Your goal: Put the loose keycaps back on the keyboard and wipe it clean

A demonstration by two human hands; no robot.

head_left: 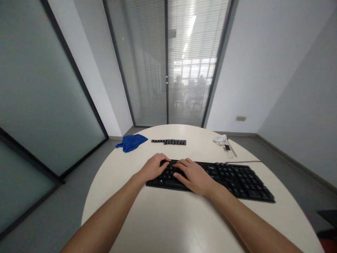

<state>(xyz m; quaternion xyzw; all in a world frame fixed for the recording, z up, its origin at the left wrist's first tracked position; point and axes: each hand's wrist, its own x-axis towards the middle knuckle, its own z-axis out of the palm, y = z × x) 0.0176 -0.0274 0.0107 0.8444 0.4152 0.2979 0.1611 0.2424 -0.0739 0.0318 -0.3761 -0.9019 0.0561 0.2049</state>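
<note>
A black keyboard (244,181) lies across the white round table, its left end under my hands. My left hand (155,167) rests over the upper left keys, fingers curved and thumb apart from the index finger. Beside it, my right hand (194,175) reaches over keys a little further right, with fingers stretched forward and thumb spread. Both sets of fingertips touch or hover just above the keys; which keys lie beneath them is hidden. Loose black keycaps (175,142) stand in rows beyond the keyboard.
A crumpled blue cloth (132,142) lies at the table's far left. At the far right are a white crumpled tissue (220,140), a small black clip-like item (227,148) and a thin pale stick (232,148). The keyboard cable (247,161) runs toward the right edge.
</note>
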